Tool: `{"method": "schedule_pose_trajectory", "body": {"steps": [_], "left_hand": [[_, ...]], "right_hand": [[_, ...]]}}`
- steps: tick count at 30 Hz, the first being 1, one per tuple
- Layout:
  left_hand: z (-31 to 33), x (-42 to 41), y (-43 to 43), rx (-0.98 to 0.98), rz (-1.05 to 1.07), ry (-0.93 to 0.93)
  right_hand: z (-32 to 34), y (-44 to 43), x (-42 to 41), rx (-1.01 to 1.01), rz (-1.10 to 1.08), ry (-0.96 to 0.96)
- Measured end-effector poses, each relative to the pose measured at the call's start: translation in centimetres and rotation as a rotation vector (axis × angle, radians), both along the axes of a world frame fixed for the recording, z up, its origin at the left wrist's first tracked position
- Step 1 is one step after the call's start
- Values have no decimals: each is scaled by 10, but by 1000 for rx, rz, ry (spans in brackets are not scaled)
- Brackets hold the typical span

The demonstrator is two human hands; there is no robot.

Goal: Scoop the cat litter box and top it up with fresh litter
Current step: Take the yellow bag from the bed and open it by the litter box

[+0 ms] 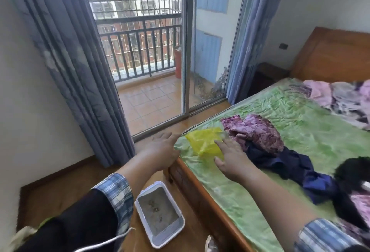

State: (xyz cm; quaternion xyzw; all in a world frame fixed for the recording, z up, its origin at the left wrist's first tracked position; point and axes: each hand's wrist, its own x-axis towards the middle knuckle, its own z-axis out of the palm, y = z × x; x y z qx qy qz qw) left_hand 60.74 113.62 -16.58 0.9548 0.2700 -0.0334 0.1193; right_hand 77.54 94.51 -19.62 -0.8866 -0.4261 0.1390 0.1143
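Right hand (232, 157) flat, fingers spread, on yellow bag (204, 141) at bed (230, 187) corner. Left hand (162, 149) relaxed, fingers straight, at the edge. Litter box (169, 236) on floor beside bed.

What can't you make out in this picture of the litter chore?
All in the head view:
1. Yellow bag: the right hand lies over its near end, so its contents and full shape are hidden.
2. Litter box: the dark lumps in the litter are too small to identify.
3. Black thing: cut off by the right edge.
4. Pale object: cut off by the bottom edge.
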Motion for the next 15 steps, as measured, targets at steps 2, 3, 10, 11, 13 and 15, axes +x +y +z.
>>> {"method": "schedule_pose_trajectory", "body": {"steps": [2, 3, 10, 11, 13, 15], "left_hand": [[-15, 44, 12, -12, -18, 24], [-22, 67, 17, -11, -28, 33], [-65, 197, 47, -49, 22, 132], [-72, 210, 52, -54, 26, 151], [-87, 233, 61, -88, 38, 178], [-101, 251, 69, -132, 64, 193]], "right_hand": [[-11, 3, 38, -6, -20, -1], [-17, 6, 58, -5, -30, 6], [-57, 34, 195, -30, -64, 123], [-64, 39, 210, -34, -65, 141], [-80, 51, 236, -56, -70, 182], [-100, 64, 255, -86, -77, 226]]}}
